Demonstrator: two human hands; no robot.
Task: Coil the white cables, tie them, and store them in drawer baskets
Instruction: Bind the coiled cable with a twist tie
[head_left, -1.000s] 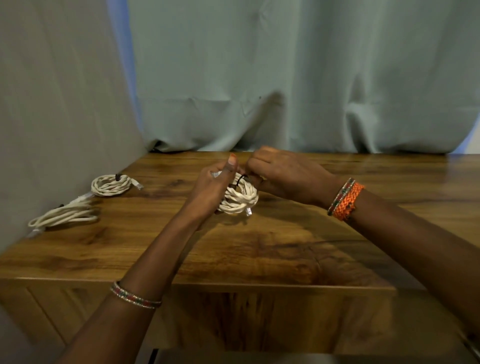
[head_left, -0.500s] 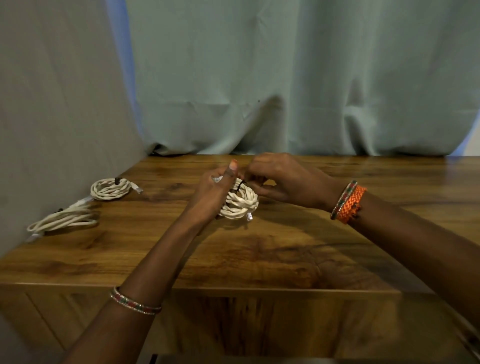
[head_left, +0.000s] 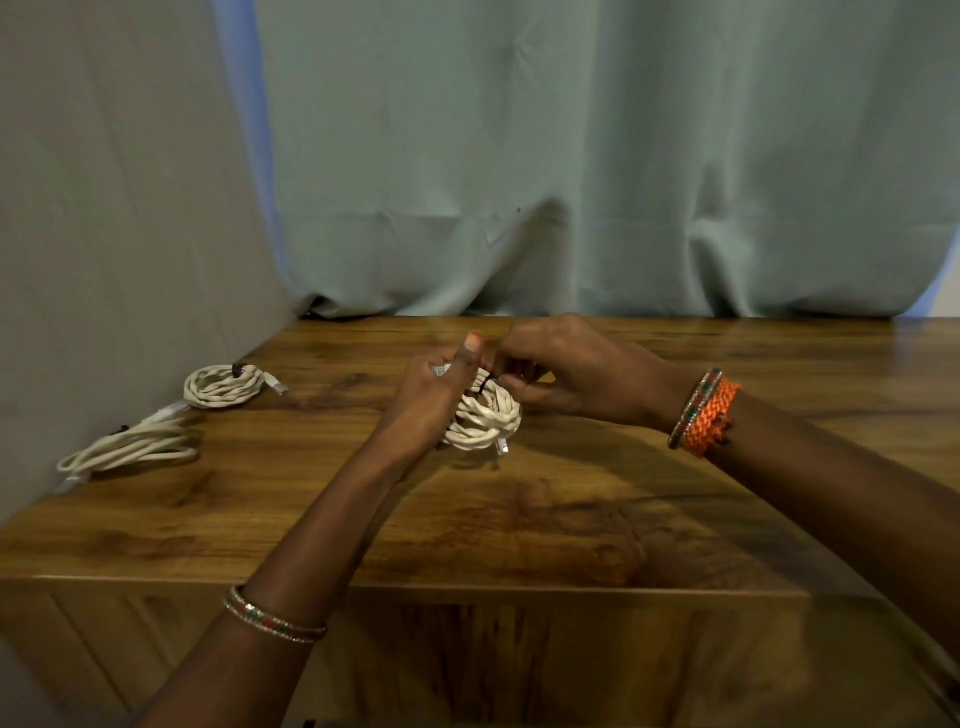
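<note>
Left hand (head_left: 422, 402) grips the coil (head_left: 485, 421) mid-tabletop (head_left: 571, 519), thumb up. Right hand (head_left: 563, 371) pinches the black tie (head_left: 485, 383) at the coil's top. Two tied coils (head_left: 221, 385) (head_left: 132, 449) lie far left by the wall.

Both forearms reach forward from the near edge of the desk (head_left: 519, 525) and meet above its middle. The left hand (head_left: 431, 400) is turned with its back toward the camera, fingers curled round the near-left side of the coiled cable (head_left: 485, 421), thumb pointing up. The right hand (head_left: 566, 374) comes in from the right, knuckles up, its fingertips pinching the black tie (head_left: 487, 383) at the top of the coil, just beside the left thumb. A thin beaded bangle sits on the left forearm; a bangle and an orange woven band circle the right wrist.
</note>
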